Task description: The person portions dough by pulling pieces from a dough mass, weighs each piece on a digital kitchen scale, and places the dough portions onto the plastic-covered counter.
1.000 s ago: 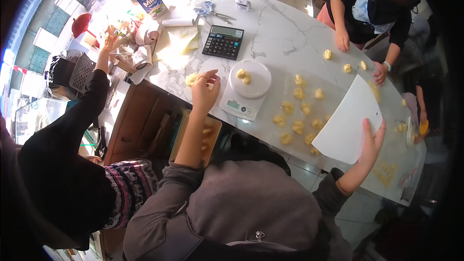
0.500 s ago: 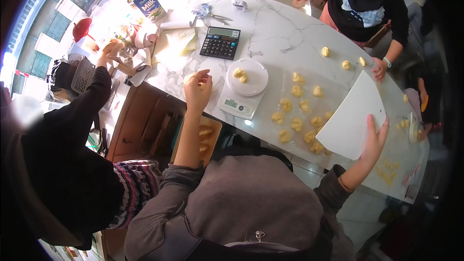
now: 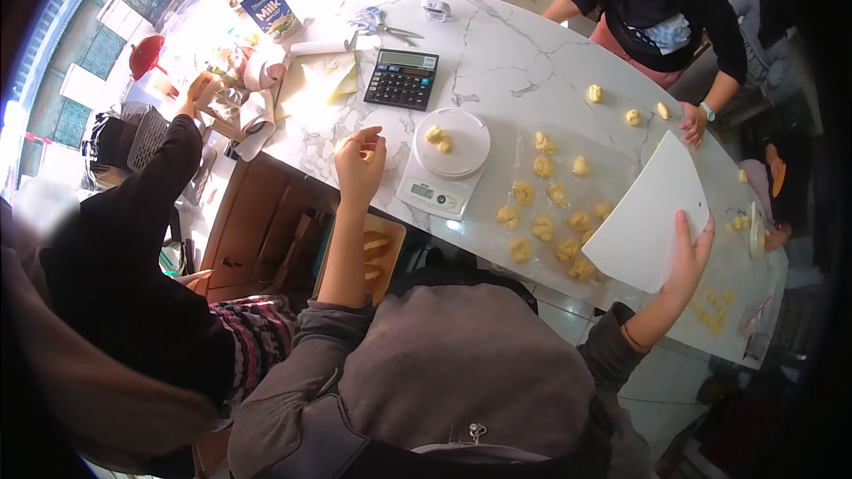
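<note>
My left hand (image 3: 359,167) is raised left of the white kitchen scale (image 3: 433,191), its fingers curled round a small bit of yellow dough that is mostly hidden. On the scale's round plate sit two touching lumps of dough (image 3: 438,138). My right hand (image 3: 688,253) grips the edge of a white flat sheet (image 3: 646,217), tilted over the table's right part. Between scale and sheet, several dough lumps (image 3: 542,228) lie on a clear plastic sheet; the white sheet partly covers those nearest to it.
Behind the scale lie a calculator (image 3: 401,78), scissors (image 3: 399,33) and a milk carton (image 3: 269,9). One person's hand (image 3: 694,122) rests at the far edge near loose dough pieces. Another person's hand (image 3: 201,89) is among items at left. A tray (image 3: 383,257) stands below the table edge.
My left hand has shifted slightly left and away from the scale, its fingers still curled. The far person has moved along the far edge, one arm swinging left. My right hand still grips the sheet.
</note>
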Action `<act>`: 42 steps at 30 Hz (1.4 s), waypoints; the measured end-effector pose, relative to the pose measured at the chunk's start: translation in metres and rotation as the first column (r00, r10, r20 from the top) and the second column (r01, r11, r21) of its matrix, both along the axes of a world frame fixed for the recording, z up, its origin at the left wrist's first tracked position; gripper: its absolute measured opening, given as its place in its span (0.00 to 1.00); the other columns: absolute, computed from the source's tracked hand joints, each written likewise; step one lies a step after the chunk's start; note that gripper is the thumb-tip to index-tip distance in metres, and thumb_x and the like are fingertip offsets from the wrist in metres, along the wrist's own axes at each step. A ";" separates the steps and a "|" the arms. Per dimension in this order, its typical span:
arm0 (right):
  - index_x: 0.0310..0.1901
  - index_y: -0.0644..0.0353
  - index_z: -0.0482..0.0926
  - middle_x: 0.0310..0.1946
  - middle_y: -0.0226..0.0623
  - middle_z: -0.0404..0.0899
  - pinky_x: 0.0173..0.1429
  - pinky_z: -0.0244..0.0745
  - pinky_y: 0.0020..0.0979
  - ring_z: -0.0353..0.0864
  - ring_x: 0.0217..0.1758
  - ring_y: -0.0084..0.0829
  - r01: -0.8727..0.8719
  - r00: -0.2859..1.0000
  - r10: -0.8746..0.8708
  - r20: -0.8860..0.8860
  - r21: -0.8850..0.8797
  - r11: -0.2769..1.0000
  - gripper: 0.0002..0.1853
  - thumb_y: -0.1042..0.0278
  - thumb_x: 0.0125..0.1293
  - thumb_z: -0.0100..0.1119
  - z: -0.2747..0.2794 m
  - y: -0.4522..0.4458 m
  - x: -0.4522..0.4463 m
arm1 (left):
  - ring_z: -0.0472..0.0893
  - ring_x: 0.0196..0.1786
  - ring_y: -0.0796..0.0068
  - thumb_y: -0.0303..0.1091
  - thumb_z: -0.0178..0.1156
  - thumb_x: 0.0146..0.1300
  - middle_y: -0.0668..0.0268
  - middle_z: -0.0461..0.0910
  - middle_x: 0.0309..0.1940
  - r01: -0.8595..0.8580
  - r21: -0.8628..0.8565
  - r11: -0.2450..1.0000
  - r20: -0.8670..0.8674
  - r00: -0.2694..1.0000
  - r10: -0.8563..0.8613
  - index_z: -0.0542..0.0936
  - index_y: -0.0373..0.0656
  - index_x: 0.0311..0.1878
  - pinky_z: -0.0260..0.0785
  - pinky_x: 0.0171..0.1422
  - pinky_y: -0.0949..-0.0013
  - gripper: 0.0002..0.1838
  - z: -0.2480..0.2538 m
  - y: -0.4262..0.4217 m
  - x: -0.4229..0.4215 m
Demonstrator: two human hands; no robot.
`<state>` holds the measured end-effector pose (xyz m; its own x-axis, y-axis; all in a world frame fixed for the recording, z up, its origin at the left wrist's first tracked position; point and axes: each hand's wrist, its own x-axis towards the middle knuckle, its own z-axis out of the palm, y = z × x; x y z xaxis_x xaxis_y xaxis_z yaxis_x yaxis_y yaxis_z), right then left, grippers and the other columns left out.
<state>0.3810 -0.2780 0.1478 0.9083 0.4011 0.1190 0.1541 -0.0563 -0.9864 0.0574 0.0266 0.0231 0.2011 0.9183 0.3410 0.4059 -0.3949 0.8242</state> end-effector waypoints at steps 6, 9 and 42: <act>0.59 0.64 0.62 0.50 0.37 0.71 0.56 0.64 0.27 0.70 0.51 0.27 -0.016 1.000 0.016 0.002 0.001 1.000 0.27 0.69 0.60 0.59 0.001 0.002 0.000 | 0.78 0.30 0.77 0.27 0.59 0.54 0.64 0.80 0.29 -0.002 -0.024 1.000 0.015 1.000 0.002 0.80 0.40 0.40 0.68 0.36 0.74 0.10 0.003 -0.002 -0.001; 0.59 0.64 0.62 0.50 0.37 0.71 0.56 0.64 0.27 0.70 0.51 0.27 -0.016 1.000 0.016 0.000 0.010 1.000 0.27 0.69 0.60 0.59 0.001 0.002 -0.001 | 0.78 0.30 0.76 0.27 0.59 0.54 0.64 0.80 0.28 -0.009 -0.020 1.000 -0.003 1.000 0.009 0.80 0.40 0.41 0.68 0.36 0.74 0.10 0.000 -0.001 -0.002; 0.55 0.66 0.63 0.49 0.38 0.70 0.57 0.65 0.27 0.69 0.51 0.25 -0.543 0.830 0.552 0.079 -0.109 0.833 0.25 0.73 0.57 0.61 -0.004 0.158 -0.082 | 0.80 0.30 0.71 0.24 0.60 0.51 0.59 0.78 0.32 -0.035 -0.081 0.996 -0.055 0.998 0.031 0.78 0.35 0.32 0.73 0.35 0.73 0.05 -0.016 0.010 -0.064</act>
